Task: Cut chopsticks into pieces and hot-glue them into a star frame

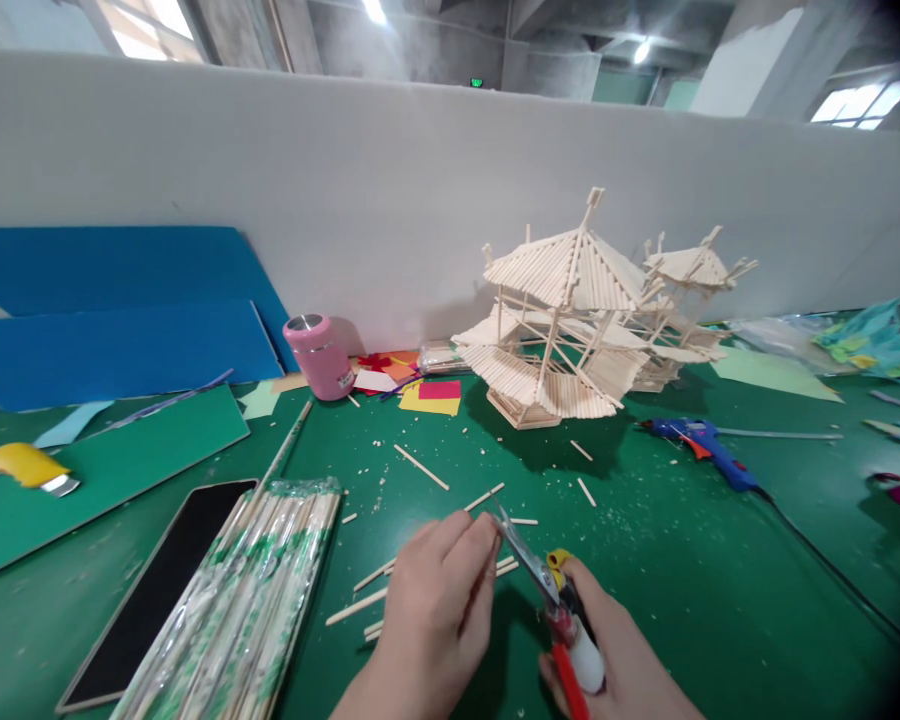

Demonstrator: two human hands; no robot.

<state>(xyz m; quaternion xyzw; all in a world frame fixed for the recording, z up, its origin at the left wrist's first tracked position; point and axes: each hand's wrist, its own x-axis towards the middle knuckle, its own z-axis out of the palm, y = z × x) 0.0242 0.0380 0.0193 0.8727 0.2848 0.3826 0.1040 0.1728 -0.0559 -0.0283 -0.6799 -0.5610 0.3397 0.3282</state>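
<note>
My left hand (444,590) is closed low in the middle of the view, fingertips pressed together. Whatever it pinches is hidden by the fingers. Several thin wooden sticks (356,605) lie under and beside it, and another wooden stick (486,496) shows just past its knuckles. In my right hand (619,640) is a pair of scissors (529,555) with metal blades and a red handle. The blades point up and left, their tips beside my left fingertips. A small yellow part (559,558) shows near my right thumb.
A stick-built pavilion model (562,330) stands behind my hands. A blue glue gun (701,445) with a cord lies right. Bagged sticks (247,590), a black phone-like slab (157,580), a yellow cutter (26,465) and a pink flask (319,358) are left. White panel (390,200) behind.
</note>
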